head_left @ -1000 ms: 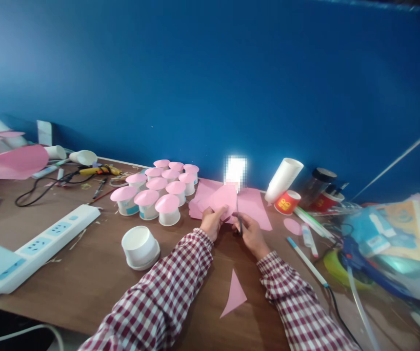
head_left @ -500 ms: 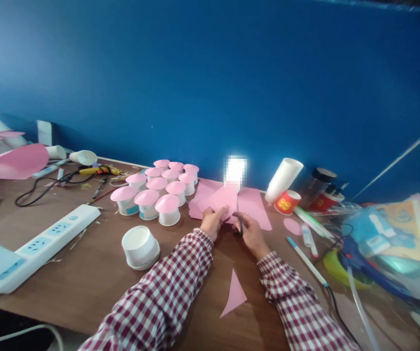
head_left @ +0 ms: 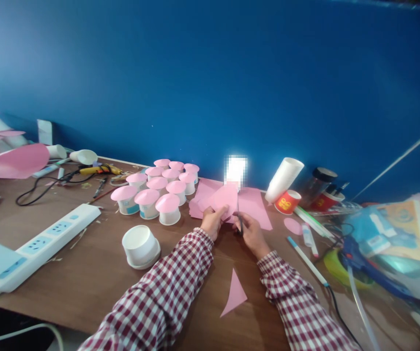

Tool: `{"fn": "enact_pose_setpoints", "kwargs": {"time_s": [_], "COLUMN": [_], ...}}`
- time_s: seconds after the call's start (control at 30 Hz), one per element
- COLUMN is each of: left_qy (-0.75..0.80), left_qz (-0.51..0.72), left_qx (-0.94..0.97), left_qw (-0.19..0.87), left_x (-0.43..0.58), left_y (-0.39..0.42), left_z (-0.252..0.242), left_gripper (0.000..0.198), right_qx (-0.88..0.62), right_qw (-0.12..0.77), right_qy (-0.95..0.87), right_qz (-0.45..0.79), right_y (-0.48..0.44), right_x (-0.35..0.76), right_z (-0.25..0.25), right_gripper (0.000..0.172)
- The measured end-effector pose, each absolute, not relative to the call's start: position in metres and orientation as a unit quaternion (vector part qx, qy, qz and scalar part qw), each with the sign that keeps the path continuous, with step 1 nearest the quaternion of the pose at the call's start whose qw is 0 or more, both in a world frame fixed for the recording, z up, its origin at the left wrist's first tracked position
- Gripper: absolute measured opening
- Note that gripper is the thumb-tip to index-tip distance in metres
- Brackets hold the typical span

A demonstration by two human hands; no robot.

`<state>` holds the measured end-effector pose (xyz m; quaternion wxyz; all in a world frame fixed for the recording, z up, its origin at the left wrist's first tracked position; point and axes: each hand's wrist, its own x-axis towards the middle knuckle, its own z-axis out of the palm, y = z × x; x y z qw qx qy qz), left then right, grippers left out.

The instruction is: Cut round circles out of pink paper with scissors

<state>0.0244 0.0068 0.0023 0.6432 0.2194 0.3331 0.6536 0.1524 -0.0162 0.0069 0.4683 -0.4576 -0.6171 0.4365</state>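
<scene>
Your left hand (head_left: 212, 222) pinches pink paper (head_left: 226, 197) (probably light, bendy; hold its edge); your right hand (head_left: 251, 233), beside it, grips scissors (head_left: 240, 225).

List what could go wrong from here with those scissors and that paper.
1. The scissors in the right hand sit close to the left hand, so a slip might nick a finger.
2. Pink sheets lie just behind the held pink piece; the blades could catch one.
3. The left sleeve might bump the nearby white tub.
</scene>
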Motion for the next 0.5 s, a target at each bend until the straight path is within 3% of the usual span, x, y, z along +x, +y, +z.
{"fn": "enact_pose_setpoints", "kwargs": {"time_s": [0.5], "left_qy": [0.342], "left_qz": [0.653], "left_qx": [0.220], "left_qw": [0.639], "left_x": [0.0243], "left_y": [0.0065], "left_z": [0.0026], "left_gripper": [0.030], "right_qx": [-0.454], "right_qw": [0.466], "right_qy": [-0.620], "right_qz": [0.439], "right_y": [-0.0157], "right_x": [0.1525], "right_z": [0.0068], "right_gripper": [0.040]}}
